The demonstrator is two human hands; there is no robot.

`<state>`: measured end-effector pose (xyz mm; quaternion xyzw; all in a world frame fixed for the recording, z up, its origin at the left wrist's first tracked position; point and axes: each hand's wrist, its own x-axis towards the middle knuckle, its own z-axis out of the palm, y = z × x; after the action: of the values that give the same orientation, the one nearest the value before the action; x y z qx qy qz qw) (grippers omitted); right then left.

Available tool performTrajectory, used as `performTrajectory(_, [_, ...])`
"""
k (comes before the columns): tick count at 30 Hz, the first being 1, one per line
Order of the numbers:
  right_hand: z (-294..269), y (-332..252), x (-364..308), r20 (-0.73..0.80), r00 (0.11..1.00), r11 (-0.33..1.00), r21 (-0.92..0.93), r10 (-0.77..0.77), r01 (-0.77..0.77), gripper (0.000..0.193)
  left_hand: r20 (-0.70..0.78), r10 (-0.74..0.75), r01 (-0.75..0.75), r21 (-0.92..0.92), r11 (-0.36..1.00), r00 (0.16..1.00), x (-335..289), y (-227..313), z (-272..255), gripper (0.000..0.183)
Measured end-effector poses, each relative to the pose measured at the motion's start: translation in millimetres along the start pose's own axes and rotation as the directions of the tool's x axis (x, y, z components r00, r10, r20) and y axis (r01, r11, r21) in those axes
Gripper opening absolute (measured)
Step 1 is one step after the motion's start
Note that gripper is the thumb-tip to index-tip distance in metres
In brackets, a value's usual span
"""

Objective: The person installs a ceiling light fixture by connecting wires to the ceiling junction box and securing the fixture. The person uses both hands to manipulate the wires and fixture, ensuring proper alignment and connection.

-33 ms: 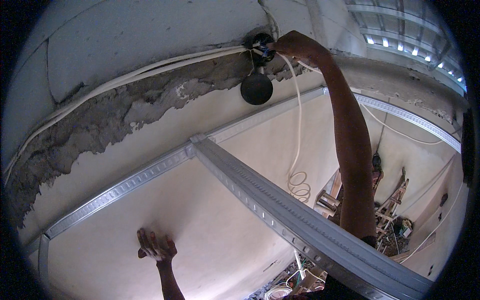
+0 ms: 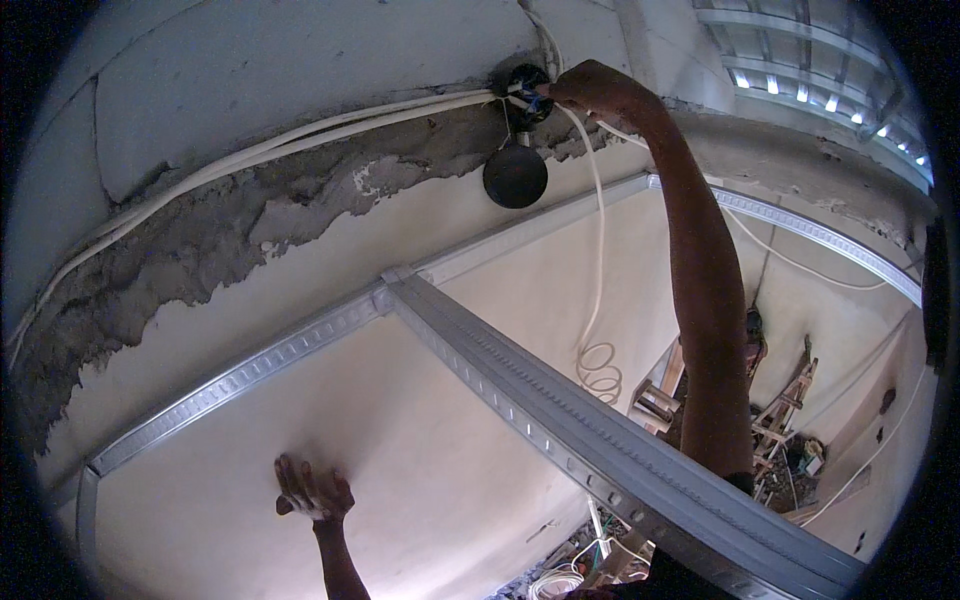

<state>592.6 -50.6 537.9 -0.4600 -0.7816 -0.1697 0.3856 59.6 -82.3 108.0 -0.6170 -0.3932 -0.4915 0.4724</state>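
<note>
My left hand (image 2: 314,497) lies with fingers spread against the cream wall (image 2: 420,440), below the metal rail. High up, my right hand (image 2: 605,92) reaches to a round black junction box (image 2: 527,85) set in the wall. Its fingers are drawn together at the blue wires (image 2: 530,98) in the box's mouth; what sits between the fingertips is hidden. Under the box hangs a round black lid (image 2: 515,178). White cables (image 2: 330,128) run into the box from the left. Another white cable (image 2: 599,220) drops from beside my right hand and ends in loose coils.
A metal ceiling channel (image 2: 560,400) crosses in front of me, joined to a wall rail (image 2: 240,370). Rough grey mortar (image 2: 250,230) edges the plaster. Far below are a wooden ladder-like frame (image 2: 785,400), a cable coil (image 2: 555,583) and debris. Roof beams (image 2: 800,20) show upper right.
</note>
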Motion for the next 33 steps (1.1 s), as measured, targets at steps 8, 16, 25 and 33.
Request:
performTrajectory(8, [-2,-1,-4,0.085,0.959,0.945,0.165,0.272,-0.283,0.049,-0.027,0.019,-0.018,0.01,1.0,0.999,-11,-6,4,0.056])
performTrajectory(16, [3,1,-1,0.025,0.959,0.954,0.096,0.284,-0.285,0.052,0.016,-0.017,0.017,-0.022,1.0,1.0,-70,-32,28,0.052])
performTrajectory(25, [-5,-4,1,0.017,0.96,0.956,-0.098,0.281,-0.278,0.052,-0.002,-0.014,0.014,-0.028,1.0,1.0,-32,-13,16,0.055])
performTrajectory(33, [-7,-3,3,-0.088,0.931,0.934,-0.012,0.354,-0.357,0.056,-0.035,0.011,-0.012,-0.012,1.0,0.999,-7,-4,7,0.056])
